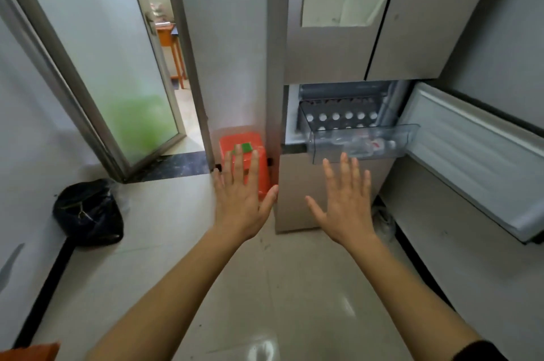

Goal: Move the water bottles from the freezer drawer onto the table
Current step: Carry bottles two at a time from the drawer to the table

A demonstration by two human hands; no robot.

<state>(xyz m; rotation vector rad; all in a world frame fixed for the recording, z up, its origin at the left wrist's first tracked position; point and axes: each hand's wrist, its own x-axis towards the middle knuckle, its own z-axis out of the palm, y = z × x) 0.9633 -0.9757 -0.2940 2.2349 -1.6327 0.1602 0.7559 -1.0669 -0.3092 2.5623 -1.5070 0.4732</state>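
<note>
A clear plastic freezer drawer [319,145] stands pulled out of the fridge, under the closed upper doors. Inside it lie clear water bottles [363,145], one with a red and white label. Behind them an egg tray [341,117] shows white eggs. My left hand [240,198] is stretched forward with fingers spread, holding nothing, in front of an orange stool. My right hand [346,204] is also spread flat and empty, just below the drawer's front wall, not touching it.
The freezer door [477,151] hangs open to the right. An orange stool [244,160] with a green block stands left of the fridge. A black bag [88,213] lies on the floor by the left wall. A glass door [97,66] opens to another room.
</note>
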